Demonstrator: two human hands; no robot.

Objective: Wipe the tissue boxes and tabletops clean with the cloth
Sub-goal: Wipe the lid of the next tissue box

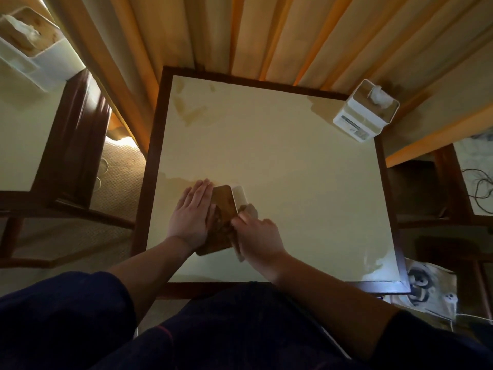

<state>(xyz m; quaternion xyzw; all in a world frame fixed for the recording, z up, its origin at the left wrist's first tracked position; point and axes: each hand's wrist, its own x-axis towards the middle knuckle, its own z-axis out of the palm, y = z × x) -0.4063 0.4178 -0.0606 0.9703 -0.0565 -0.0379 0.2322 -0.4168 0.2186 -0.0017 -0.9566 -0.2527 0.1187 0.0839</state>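
A tissue box with a wooden lid and white sides stands on the cream tabletop, near its front edge. My left hand lies flat against the box's left side, fingers straight. My right hand grips a brownish cloth and presses it against the box's right side. A second white tissue box stands at the table's far right corner. A third tissue box sits on another table at the far left.
The table has a dark wooden frame. Curtains hang behind it. A dark wooden table stands to the left, and another table with cables to the right. A power strip lies on the floor at lower right.
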